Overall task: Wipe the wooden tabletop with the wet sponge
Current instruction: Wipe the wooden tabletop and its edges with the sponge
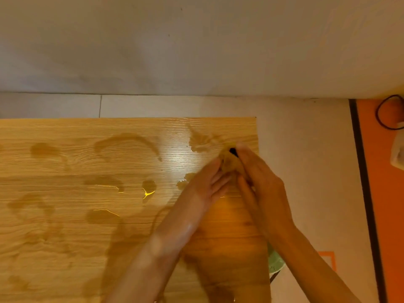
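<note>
1. The wooden tabletop (65, 215) fills the lower left of the view, its far right corner up near the hands. Wet streaks and small puddles (148, 189) lie scattered across it, with dry patches between, so by my judgement the wipe is only part done.
2. A pale tiled floor (306, 171) shows beyond the table's right edge. An orange surface carrying a looped black cable (384, 114) sits at far right, well apart from the work.
3. A green object (276, 261) peeks out below the table's right edge, under the right forearm (too hidden to name).
4. The left hand (207, 184) lies with fingers straight, tips touching the near side of the sponge; it looks to be steadying or pressing, not clutching.
5. The right hand (258, 169) is wrapped over the sponge from the right, fingers laid along it. I judge it to be grasping, though blur softens the detail.
6. The sponge (227, 162) is a tan lump between the two hands, on the tabletop near the far right corner, with a dark spot at its top.
7. Risks: so close to the edge, a hard stroke could push water onto the floor, or carry the sponge off the corner; squeezing too firmly could leave fresh puddles
</note>
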Demonstrator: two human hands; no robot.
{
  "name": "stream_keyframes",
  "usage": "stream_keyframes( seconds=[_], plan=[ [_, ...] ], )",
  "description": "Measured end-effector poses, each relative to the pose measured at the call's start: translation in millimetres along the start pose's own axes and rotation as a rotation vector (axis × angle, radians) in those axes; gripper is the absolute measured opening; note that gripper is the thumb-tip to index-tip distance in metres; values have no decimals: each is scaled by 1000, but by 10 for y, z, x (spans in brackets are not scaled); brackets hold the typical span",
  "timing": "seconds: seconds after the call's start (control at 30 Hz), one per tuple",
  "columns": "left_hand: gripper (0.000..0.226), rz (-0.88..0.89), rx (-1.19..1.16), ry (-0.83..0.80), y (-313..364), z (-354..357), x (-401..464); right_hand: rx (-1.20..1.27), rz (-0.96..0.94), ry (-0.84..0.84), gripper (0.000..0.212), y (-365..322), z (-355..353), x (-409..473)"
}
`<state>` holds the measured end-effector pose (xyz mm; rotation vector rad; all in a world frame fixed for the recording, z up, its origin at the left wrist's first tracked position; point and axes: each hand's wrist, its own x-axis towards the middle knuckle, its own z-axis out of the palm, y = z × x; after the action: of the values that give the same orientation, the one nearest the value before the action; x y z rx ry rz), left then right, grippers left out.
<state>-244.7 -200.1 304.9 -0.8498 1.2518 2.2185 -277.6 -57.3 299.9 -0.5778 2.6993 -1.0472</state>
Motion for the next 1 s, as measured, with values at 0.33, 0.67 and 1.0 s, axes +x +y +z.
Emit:
stream_keyframes(
  seconds=[0.33,0.67,1.0],
  plan=[
    [57,583,1476,372,-66,-1190,227,-235,98,-3,55,235,398,558],
    [58,671,1609,453,-214,-1279,357,-428,-89,-53,66,321,730,-130],
    [57,735,1558,462,-208,-1300,396,-328,57,49,54,285,691,321]
  ],
)
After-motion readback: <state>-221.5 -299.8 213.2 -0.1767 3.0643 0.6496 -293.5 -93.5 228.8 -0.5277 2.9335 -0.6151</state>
